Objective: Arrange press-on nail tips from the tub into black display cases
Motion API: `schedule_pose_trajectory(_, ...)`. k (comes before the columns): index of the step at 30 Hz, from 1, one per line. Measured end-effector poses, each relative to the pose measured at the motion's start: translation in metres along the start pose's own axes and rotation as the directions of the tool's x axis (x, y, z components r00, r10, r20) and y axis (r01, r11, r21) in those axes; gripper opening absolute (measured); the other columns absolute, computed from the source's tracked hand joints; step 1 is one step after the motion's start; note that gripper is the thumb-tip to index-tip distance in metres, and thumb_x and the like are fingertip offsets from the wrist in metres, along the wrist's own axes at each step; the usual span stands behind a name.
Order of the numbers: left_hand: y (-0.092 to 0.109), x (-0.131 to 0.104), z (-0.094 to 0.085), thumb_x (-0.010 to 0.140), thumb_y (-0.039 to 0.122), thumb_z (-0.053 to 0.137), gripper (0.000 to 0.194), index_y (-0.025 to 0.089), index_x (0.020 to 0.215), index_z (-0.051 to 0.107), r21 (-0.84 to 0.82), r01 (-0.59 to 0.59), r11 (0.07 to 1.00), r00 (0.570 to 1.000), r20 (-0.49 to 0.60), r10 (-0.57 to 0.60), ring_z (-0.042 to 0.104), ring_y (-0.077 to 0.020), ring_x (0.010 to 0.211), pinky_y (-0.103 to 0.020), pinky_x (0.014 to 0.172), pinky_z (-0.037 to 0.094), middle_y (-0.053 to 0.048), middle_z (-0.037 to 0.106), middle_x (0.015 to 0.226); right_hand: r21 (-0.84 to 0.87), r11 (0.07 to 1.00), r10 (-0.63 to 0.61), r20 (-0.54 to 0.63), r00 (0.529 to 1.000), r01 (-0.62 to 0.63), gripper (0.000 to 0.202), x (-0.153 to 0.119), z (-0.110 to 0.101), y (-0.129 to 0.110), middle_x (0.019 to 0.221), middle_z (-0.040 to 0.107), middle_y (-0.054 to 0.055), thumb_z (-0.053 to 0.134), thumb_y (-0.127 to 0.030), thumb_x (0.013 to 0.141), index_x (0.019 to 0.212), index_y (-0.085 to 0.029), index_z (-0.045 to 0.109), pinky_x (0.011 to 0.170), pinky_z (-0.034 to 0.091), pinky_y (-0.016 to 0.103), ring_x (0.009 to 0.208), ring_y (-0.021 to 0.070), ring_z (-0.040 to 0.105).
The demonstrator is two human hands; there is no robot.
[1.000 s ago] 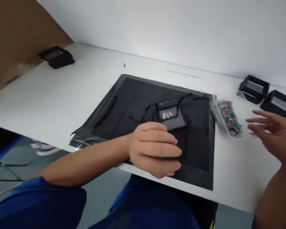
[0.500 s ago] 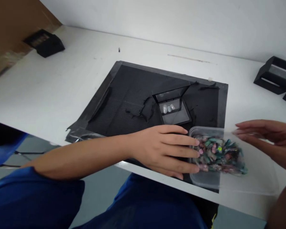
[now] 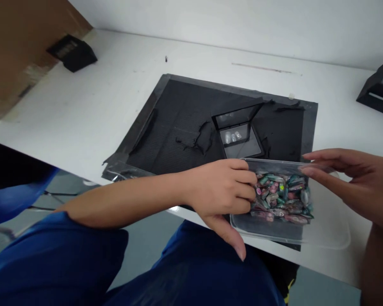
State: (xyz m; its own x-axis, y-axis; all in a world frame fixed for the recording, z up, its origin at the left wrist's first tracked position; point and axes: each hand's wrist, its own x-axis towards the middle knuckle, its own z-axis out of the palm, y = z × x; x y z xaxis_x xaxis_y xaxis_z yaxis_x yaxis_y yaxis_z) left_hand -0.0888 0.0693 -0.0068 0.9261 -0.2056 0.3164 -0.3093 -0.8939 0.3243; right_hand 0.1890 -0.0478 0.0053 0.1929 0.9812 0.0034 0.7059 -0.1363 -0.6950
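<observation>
A clear plastic box (image 3: 276,238) straddles the mat's right edge and the white table. Inside lies a pile of decorated false nails (image 3: 282,193) in pink, green and clear tones. Over the box's left side reaches my left hand (image 3: 225,189), its fingers bent down among the nails and its thumb stretched away outside the box; the fingertips are hidden. My right hand (image 3: 354,178) pinches the box's far right rim between thumb and fingers. Just behind the box stands an open black case (image 3: 242,148) with three pale false nails (image 3: 232,136) in it.
A black ribbed mat (image 3: 175,110) is taped to the white table (image 3: 67,114), with torn strips on its surface. Black stands sit at the back left (image 3: 75,53) and far right (image 3: 378,91). A white wall rises behind the table.
My left fingers have bent from straight to curled, and the thumb has swung out. The plastic box has slid left across the mat, my right hand moving with it. The view has shifted slightly.
</observation>
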Motion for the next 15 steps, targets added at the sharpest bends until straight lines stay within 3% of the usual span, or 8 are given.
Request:
schedule_pose_trajectory(2, 0.0005, 0.0001, 0.0007, 0.08, 0.085, 0.053, 0.064, 0.024, 0.067, 0.069, 0.023, -0.009, 1.0, 1.0, -0.011, 0.009, 0.069, -0.0216, 0.085, -0.039, 0.07, 0.043, -0.004, 0.078, 0.085, -0.017, 1.0, -0.011, 0.0, 1.0, 0.011, 0.045, -0.0007, 0.0012, -0.0001, 0.089, 0.077, 0.004, 0.077, -0.061, 0.077, 0.107, -0.027, 0.079, 0.053, 0.054, 0.021, 0.075, 0.0168, 0.071)
schedule_pose_trajectory(7, 0.0003, -0.0017, 0.0021, 0.082, 0.077, 0.06, 0.057, 0.022, 0.08, 0.075, 0.088, -0.083, 0.993, 0.982, -0.164, 0.096, 0.069, -0.0215, 0.088, -0.04, 0.074, 0.046, -0.004, 0.079, 0.108, -0.03, 1.0, -0.003, 0.003, 1.0, 0.003, 0.047, -0.0006, 0.0012, 0.0024, 0.092, 0.077, 0.004, 0.077, -0.062, 0.077, 0.108, -0.027, 0.079, 0.056, 0.054, 0.021, 0.077, 0.0163, 0.07)
schedule_pose_trajectory(12, 0.0009, -0.0032, 0.0021, 0.083, 0.078, 0.057, 0.06, 0.025, 0.106, 0.076, 0.057, -0.029, 0.998, 0.997, -0.074, 0.034, 0.07, -0.0222, 0.092, -0.04, 0.078, 0.047, -0.003, 0.079, 0.114, -0.035, 0.999, 0.001, 0.005, 1.0, -0.001, 0.047, -0.001, 0.0005, 0.0006, 0.094, 0.077, 0.005, 0.077, -0.062, 0.077, 0.108, -0.026, 0.079, 0.056, 0.054, 0.021, 0.075, 0.016, 0.069)
schedule_pose_trajectory(15, 0.003, -0.0017, 0.0014, 0.087, 0.076, 0.053, 0.065, 0.021, 0.115, 0.074, 0.062, -0.01, 0.998, 0.995, -0.101, 0.016, 0.07, -0.022, 0.092, -0.039, 0.078, 0.047, -0.004, 0.079, 0.111, -0.041, 0.999, -0.001, 0.008, 1.0, 0.001, 0.043, -0.0019, 0.001, 0.0002, 0.095, 0.077, 0.003, 0.076, -0.062, 0.079, 0.107, -0.029, 0.079, 0.056, 0.053, 0.019, 0.075, 0.0144, 0.069)
